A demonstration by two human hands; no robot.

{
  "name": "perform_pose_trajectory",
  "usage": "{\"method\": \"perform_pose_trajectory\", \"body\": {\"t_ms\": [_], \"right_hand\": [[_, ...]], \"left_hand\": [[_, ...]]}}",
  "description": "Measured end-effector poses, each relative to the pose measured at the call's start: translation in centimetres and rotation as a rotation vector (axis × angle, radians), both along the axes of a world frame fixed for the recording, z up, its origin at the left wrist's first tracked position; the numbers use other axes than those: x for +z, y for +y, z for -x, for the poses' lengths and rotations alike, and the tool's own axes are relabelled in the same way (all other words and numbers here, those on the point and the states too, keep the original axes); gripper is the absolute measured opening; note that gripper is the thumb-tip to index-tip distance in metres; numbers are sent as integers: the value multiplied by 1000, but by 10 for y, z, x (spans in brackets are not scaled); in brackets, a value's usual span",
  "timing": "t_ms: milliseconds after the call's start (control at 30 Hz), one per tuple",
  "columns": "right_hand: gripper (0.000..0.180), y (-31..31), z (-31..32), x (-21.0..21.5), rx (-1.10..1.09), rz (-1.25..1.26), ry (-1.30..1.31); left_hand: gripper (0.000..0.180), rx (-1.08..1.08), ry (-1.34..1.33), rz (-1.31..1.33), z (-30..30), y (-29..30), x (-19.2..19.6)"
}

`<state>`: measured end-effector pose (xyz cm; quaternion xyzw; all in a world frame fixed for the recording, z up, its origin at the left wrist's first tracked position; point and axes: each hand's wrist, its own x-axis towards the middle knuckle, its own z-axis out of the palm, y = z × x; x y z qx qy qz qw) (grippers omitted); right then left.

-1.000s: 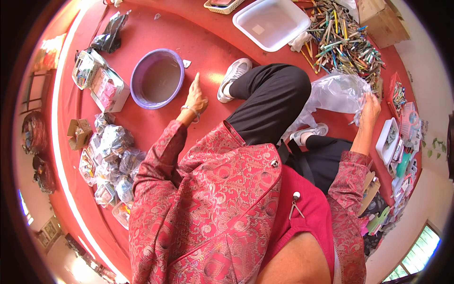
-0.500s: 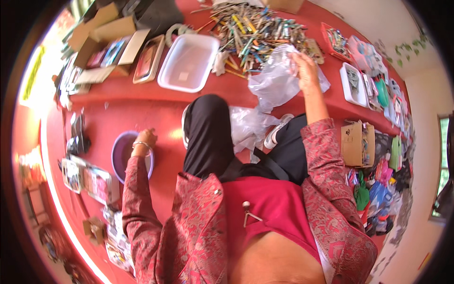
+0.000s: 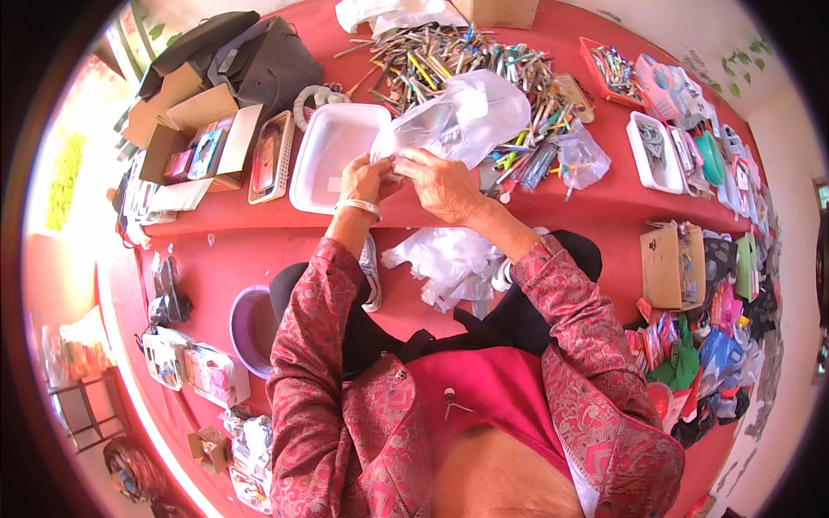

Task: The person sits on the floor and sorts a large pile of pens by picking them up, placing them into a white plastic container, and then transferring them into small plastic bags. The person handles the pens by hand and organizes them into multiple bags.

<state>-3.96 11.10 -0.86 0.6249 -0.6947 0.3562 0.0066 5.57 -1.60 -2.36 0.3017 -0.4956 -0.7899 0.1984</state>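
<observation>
Since the earlier frames the left hand (image 3: pixel 367 180) has come off the floor by the purple bowl (image 3: pixel 250 328) and gone up to meet the right hand (image 3: pixel 442 183); both are now together on the clear plastic bag (image 3: pixel 466 116), which before was held by the right hand alone, off to the person's right. View has swung too, so the heap of pens and tools (image 3: pixel 471 60) now sits straight ahead.

Left hand: fingers pinched on the bag's near edge, bangle at the wrist. Right hand: fingers curled and gripping the same edge, just beside the left, hands touching or nearly so. The bag puffs up away from the hands, lying over the near side of the pen heap and the right rim of the white tray (image 3: pixel 324 160). What's inside the bag: can't tell.

Around: the red surface (image 3: pixel 596 207) carries everything. The tray sits just left of the hands, w/ a flat patterned box (image 3: pixel 270 155) beside it & open cardboard boxes (image 3: pixel 186 129) further left, dark bags (image 3: pixel 250 60) behind. A second crumpled clear bag (image 3: pixel 449 259) lies in the person's lap area, below the hands. A small knotted bag (image 3: pixel 580 160) is right of the heap; another white tray of bits (image 3: pixel 652 151) further right, packaged goods along the right rim. The purple bowl is low left, by the knee, near packets on the floor.
</observation>
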Motion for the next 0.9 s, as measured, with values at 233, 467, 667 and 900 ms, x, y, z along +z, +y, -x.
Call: {"method": "perform_pose_trajectory", "body": {"t_ms": [233,467,667,900], "right_hand": [[35,-36,66,-46,-192,-534,-162],[33,-103,80,-38,-120,24,-572],[41,-169,56,-40,76,-250,-633],[35,-186,74,-123,65,-678,-268]], "left_hand": [[8,307,-136,296,9,-51,-29],[21,639,-533,1269,-17,-87,14],[26,162,-1171,1238,-43,-89,1],[21,-191,-1276,1267,-41,-83,-41]]}}
